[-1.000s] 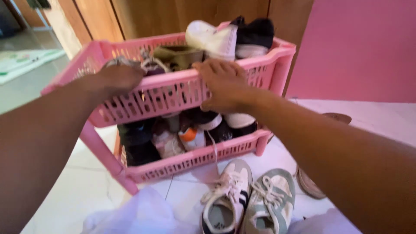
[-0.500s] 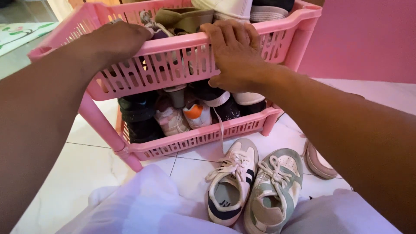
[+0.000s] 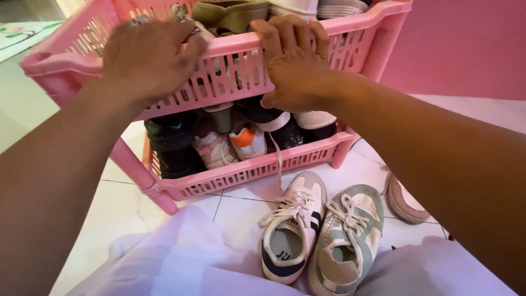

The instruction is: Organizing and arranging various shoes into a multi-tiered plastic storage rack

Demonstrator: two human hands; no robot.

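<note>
Pink rack (image 3: 350, 46), two tiers, slatted plastic, seen standing on white tiled floor (image 3: 109, 219) just in front of the person.

Left hand (image 3: 145, 57) laid over the front rim of the top tier, fingers bent over the edge, thumb side blurred; whether anything is gripped inside cannot be told. Right hand (image 3: 293, 60) placed on the same rim further right, fingers pressed together and hooked over the edge, thumb down against the slatted front wall. Both hands touching the rack, set apart from each other.

Top tier filled with shoes: an olive shoe (image 3: 230, 13) seen between the hands, white and dark soles at the upper edge. Lower tier packed with dark shoes (image 3: 170, 145) at left and a white shoe with an orange heel (image 3: 247, 141).

On the floor just beside the rack: a white sneaker (image 3: 290, 227) with dark stripes, touching a green-and-cream sneaker (image 3: 345, 238). A pinkish shoe (image 3: 405, 200) is partly hidden under the right forearm. White cloth (image 3: 181, 257) noted at the bottom edge.
</note>
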